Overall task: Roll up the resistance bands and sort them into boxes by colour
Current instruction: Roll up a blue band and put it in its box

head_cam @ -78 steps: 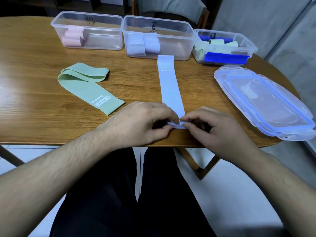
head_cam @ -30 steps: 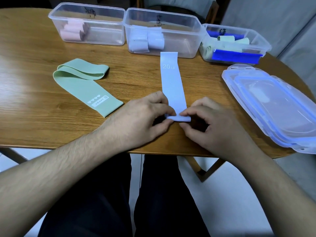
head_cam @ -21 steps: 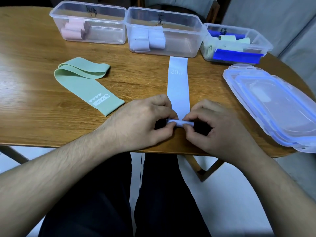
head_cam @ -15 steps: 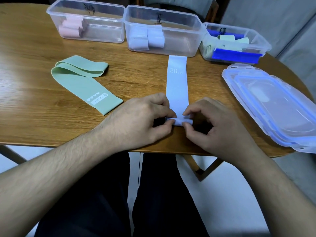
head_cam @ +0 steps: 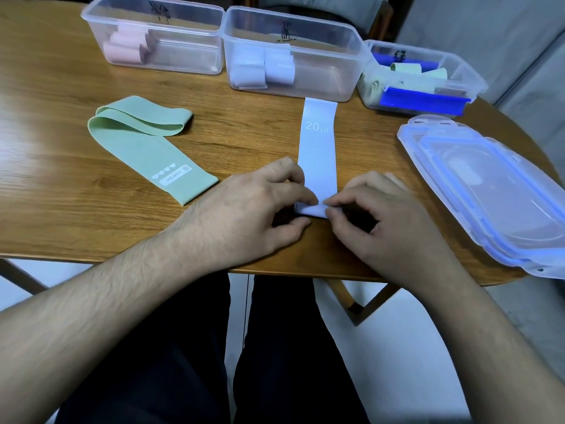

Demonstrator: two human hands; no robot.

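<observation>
Lilac band (head_cam: 318, 154) flat on table (head_cam: 61, 194), near end rolled | my left hand (head_cam: 244, 215) and right hand (head_cam: 385, 228) pinch the roll | fingertips hide its ends | box (head_cam: 324, 35) behind.

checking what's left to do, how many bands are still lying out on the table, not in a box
2. The lilac band lies in the middle, its near end pinched by the left hand and right hand. The green band lies flat to the left, untouched. None seems hidden.

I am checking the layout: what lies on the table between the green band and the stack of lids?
In the head view, the lilac band, with the left hand and right hand pinching its rolled near end.
</observation>
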